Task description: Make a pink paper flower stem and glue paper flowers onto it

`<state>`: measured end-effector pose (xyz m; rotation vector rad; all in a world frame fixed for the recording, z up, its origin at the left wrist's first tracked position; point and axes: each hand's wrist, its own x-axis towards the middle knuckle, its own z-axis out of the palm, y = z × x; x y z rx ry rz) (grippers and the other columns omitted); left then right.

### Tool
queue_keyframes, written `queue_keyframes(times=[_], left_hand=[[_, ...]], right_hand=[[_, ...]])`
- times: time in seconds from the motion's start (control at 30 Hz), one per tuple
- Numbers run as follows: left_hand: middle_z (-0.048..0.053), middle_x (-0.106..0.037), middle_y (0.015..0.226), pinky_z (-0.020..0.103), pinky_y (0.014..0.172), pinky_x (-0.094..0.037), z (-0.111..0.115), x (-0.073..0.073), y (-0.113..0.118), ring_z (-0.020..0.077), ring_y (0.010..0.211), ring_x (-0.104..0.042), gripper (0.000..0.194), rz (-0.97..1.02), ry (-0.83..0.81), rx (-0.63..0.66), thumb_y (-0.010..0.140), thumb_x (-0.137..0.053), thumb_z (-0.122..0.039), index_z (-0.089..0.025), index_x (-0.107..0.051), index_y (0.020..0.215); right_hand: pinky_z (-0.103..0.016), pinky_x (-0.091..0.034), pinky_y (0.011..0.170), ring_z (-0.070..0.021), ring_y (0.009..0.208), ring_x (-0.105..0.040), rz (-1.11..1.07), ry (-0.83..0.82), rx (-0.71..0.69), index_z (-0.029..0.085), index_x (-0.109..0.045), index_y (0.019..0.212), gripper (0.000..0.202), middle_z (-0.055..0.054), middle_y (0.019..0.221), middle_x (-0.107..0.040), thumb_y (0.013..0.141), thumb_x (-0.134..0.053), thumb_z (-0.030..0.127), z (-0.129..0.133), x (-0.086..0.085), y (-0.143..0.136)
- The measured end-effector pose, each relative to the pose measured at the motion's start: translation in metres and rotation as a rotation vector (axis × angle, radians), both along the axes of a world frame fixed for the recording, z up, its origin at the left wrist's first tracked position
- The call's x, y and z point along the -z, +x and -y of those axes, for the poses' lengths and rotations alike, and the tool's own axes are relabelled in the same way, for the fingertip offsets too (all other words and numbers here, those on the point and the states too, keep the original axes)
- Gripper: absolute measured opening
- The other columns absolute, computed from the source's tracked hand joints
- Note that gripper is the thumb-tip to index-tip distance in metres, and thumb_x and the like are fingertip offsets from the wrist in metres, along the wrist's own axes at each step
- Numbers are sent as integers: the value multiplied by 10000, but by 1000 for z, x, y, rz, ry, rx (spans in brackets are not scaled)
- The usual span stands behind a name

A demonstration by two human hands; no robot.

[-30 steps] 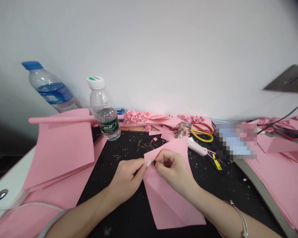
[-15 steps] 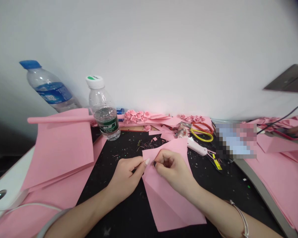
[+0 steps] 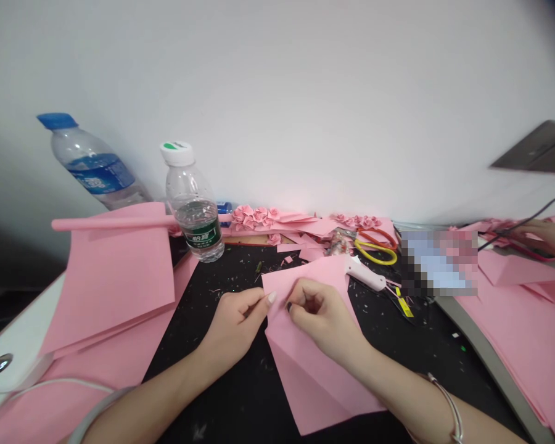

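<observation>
A creased pink paper sheet (image 3: 314,382) lies tilted over the black table top. My left hand (image 3: 238,317) pinches its left edge between thumb and fingers. My right hand (image 3: 321,314) has thumb and fingertips closed on the sheet's upper part, a short way right of the left fingertips. Just beyond the sheet's upper right corner is a pale pink handled tool (image 3: 367,275). Scissors with red and yellow handles (image 3: 377,253) rest farther back.
Two bottles (image 3: 197,216) (image 3: 97,169) stand at the back left, near pink sheets (image 3: 120,277). Paper roses (image 3: 256,217) line the wall. A blurred-out rectangle (image 3: 439,262) is at the right. Another person's hand (image 3: 543,237) reaches in at the right edge.
My left fingertips and the sheet's upper left edge have shifted slightly left and up. The sheet's lower edge has swung a little right. The other person's hand has moved further in.
</observation>
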<state>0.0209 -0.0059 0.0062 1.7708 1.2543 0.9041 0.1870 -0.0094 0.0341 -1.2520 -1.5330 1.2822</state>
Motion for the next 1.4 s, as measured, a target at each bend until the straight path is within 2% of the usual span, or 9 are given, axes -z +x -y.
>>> queue_keyframes(times=[0.13, 0.23, 0.4, 0.57, 0.77, 0.97, 1.2, 1.4], left_hand=[[-47, -294, 568, 209, 489, -243, -2, 0, -2, 94, 543, -302, 374, 68, -65, -44, 888, -422, -360, -176, -357, 570], [-43, -325, 576, 210, 499, -264, -3, 0, -2, 100, 556, -324, 365, 79, -74, -47, 892, -419, -366, -172, -394, 585], [-64, -257, 523, 202, 460, -222, -1, 3, -2, 69, 478, -264, 382, -41, 118, -48, 894, -433, -280, -170, -334, 542], [-68, -327, 504, 190, 457, -243, 2, 3, -2, 57, 450, -301, 359, -112, 292, -5, 902, -440, -205, -157, -400, 549], [-61, -389, 507, 178, 471, -284, 4, 3, -4, 54, 445, -364, 318, -155, 390, 24, 892, -440, -152, -149, -466, 575], [-37, -466, 516, 184, 493, -323, 5, 1, -3, 69, 453, -433, 316, -228, 393, 51, 898, -411, -150, -141, -532, 607], [-28, -496, 527, 186, 498, -333, 5, 2, -3, 74, 460, -454, 306, -236, 393, 63, 905, -412, -157, -141, -549, 631], [-21, -519, 538, 188, 503, -349, 6, 1, -3, 85, 462, -456, 270, -203, 463, 103, 894, -421, -124, -158, -543, 655]], right_hand=[[-216, -273, 488, -77, 532, -346, 9, 8, -20, 184, -397, 557, 188, 65, 558, -385, 639, -456, 27, 0, -1, 0], [-213, -313, 508, -81, 545, -389, 18, 0, -16, 179, -437, 581, 182, 56, 578, -429, 694, -475, 41, -1, -2, 0], [-208, -379, 506, -89, 541, -478, 60, -71, -8, 146, -577, 652, 191, 10, 629, -558, 784, -464, 67, -3, -2, 0], [-186, -394, 443, -68, 471, -494, 36, -121, 4, 135, -622, 687, 185, 0, 652, -598, 800, -486, 85, -2, 0, 0], [-168, -381, 398, -65, 438, -504, 17, -158, -3, 140, -629, 729, 164, 15, 600, -592, 816, -493, 110, 0, 0, -1], [-173, -402, 412, -67, 439, -510, 8, -150, -6, 149, -617, 689, 189, 21, 564, -580, 825, -490, 123, 1, -1, -1], [-178, -426, 435, -73, 474, -544, -20, -160, -18, 155, -615, 698, 188, 14, 602, -607, 825, -479, 128, 1, 1, -1], [-190, -412, 430, -78, 442, -517, -13, -159, -9, 162, -556, 647, 181, 30, 535, -569, 811, -484, 134, 2, 0, -2]])
